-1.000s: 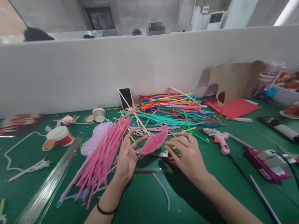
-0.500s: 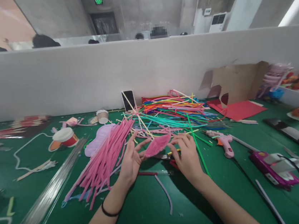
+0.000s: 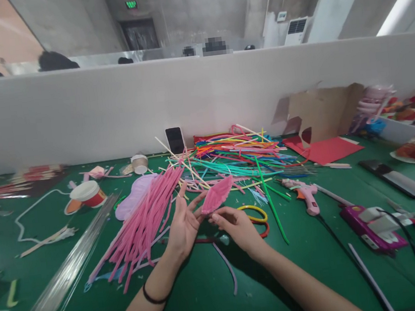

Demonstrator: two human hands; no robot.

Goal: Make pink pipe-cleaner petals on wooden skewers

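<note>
A pink fuzzy leaf-shaped piece [image 3: 217,195] is held over the middle of the green table, its tip pointing up and to the right. My left hand [image 3: 184,224] pinches its lower left end between thumb and fingers. Close to its lower edge is my right hand [image 3: 237,225], thumb and index finger pressed together near the piece's base; whether they grip it is hidden. Scissors with yellow and red handles [image 3: 254,213] lie just behind my right hand. Left of my left hand spreads a bundle of pink pipe cleaners [image 3: 147,217].
Coloured pipe cleaners [image 3: 237,152] are piled at the back beside a phone [image 3: 175,140]. A pink glue gun [image 3: 308,195] and purple power strip [image 3: 373,229] lie right. Thin wires [image 3: 70,263], a paper cup [image 3: 89,194] are left. The green table [image 3: 194,302] ends at a partition [image 3: 112,106].
My right hand has moved from the piece's right tip down and left to its lower edge. The pink piece is tilted more upright, and the scissor handles show more. The view has shifted slightly.
</note>
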